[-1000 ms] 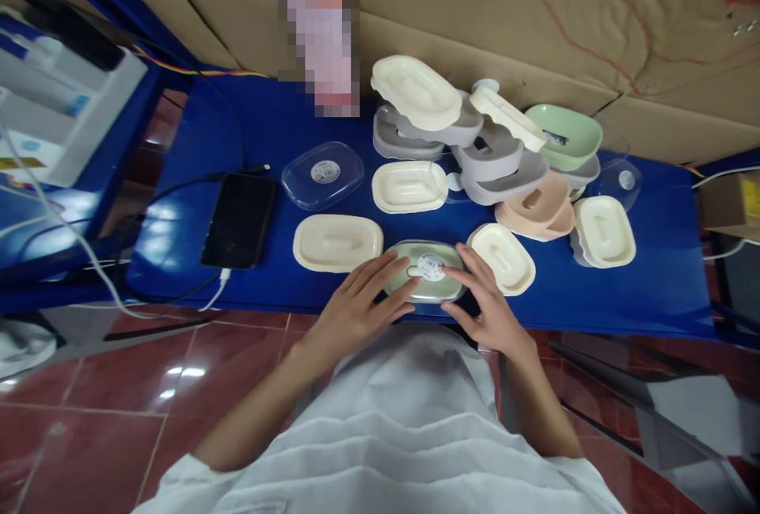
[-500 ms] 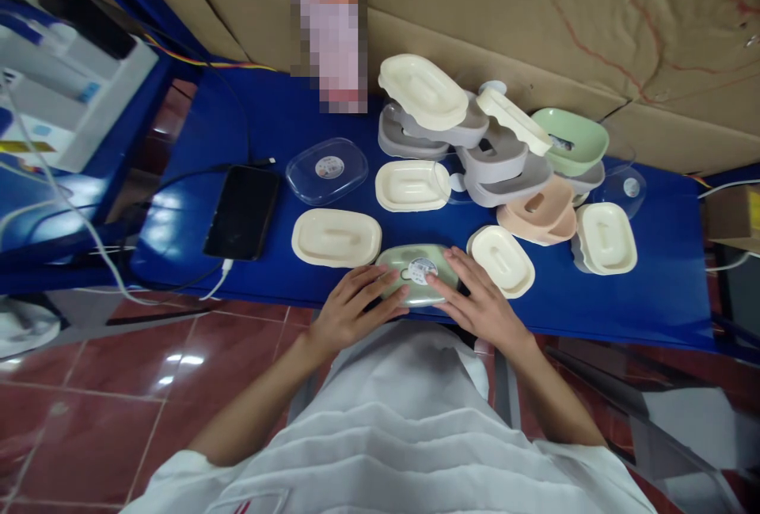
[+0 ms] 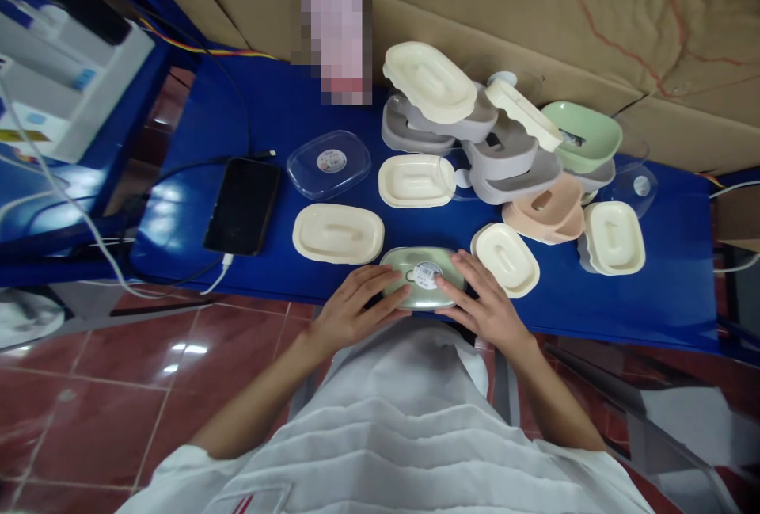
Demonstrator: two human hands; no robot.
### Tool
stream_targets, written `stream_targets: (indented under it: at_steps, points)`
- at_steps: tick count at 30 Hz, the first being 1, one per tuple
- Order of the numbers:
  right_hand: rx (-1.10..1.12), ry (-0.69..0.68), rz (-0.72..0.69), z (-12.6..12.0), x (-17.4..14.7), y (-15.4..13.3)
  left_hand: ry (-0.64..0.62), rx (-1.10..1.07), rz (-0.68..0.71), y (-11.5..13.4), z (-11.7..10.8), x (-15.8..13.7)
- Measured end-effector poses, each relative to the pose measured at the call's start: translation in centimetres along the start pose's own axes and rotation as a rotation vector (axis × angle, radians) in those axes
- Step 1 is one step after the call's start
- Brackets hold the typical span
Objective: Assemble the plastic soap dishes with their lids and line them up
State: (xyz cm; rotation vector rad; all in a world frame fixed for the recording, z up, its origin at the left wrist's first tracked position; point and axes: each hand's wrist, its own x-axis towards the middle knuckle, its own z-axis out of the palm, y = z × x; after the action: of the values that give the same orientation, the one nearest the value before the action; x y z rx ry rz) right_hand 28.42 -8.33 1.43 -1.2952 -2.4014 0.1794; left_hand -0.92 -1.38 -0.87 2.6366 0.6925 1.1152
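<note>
On glossy blue table (image 3: 195, 114), leftmost: one flat black phone (image 3: 242, 207). Next: one transparent oval plastic lid (image 3: 314, 173). At front edge: left hand (image 3: 350, 310) and right hand (image 3: 488, 304) clamped on either end of one glossy green oval box (image 3: 424, 295), ends partly finger-covered. Behind, rightward: overlapping grey plastic dishes (image 3: 504, 161), count obscured.

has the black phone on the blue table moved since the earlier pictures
No. The black phone lies in the same spot relative to the left edge of the blue table; the small shift is the camera's.
</note>
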Motion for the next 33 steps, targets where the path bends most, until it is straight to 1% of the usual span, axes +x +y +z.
stream_targets:
  at_steps: [4,9,11,13,15,17,20,21,22,23,25,27,29,31,32,33]
  points:
    - [-0.017,0.033,0.012,0.6,-0.6,-0.1,0.013,0.011,0.029,-0.2,0.0,0.3]
    - [-0.009,0.000,0.032,0.9,-0.4,-0.2,-0.008,-0.009,0.026,-0.2,-0.1,0.2]
    - [-0.016,0.023,0.031,0.8,-0.6,-0.5,-0.011,-0.023,0.019,0.0,-0.2,0.1]
    - [-0.054,0.090,0.051,0.4,-1.6,-0.7,-0.008,-0.030,-0.023,0.4,-0.3,-0.1]
    - [-0.174,0.233,0.130,-0.7,-3.6,-0.3,-0.008,-0.034,-0.080,0.9,-0.4,-0.1]
    - [-0.391,0.458,0.272,-2.4,-6.7,1.1,-0.025,-0.046,-0.099,1.3,-0.3,0.3]
    - [-0.719,0.852,0.535,-5.7,-13.0,5.4,-0.106,-0.060,-0.068,1.9,0.3,1.6]
    - [-0.765,0.951,0.613,-6.7,-15.3,7.2,-0.148,-0.055,-0.052,2.1,0.8,2.2]
    - [-0.794,0.996,0.699,-7.5,-17.5,9.0,-0.197,-0.047,-0.033,2.4,1.3,3.0]
    - [-0.820,0.991,0.797,-8.1,-19.4,10.7,-0.249,-0.040,-0.009,2.7,1.9,3.8]
    - [-0.777,0.927,1.007,-8.4,-22.1,13.6,-0.335,-0.032,0.055,3.4,3.3,5.6]
    - [-0.700,0.847,1.132,-8.0,-23.2,15.5,-0.374,-0.030,0.125,4.1,5.0,7.3]
    - [-0.637,0.770,1.156,-7.5,-22.9,16.5,-0.395,-0.011,0.160,4.6,6.4,8.6]
    - [-0.616,0.718,1.131,-7.3,-21.6,16.7,-0.408,0.005,0.168,4.7,7.1,9.1]
    - [-0.629,0.716,1.106,-7.3,-20.6,16.4,-0.410,0.009,0.165,4.6,7.2,9.0]
    - [-0.662,0.745,1.061,-7.4,-19.4,15.8,-0.406,0.011,0.158,4.5,7.0,8.7]
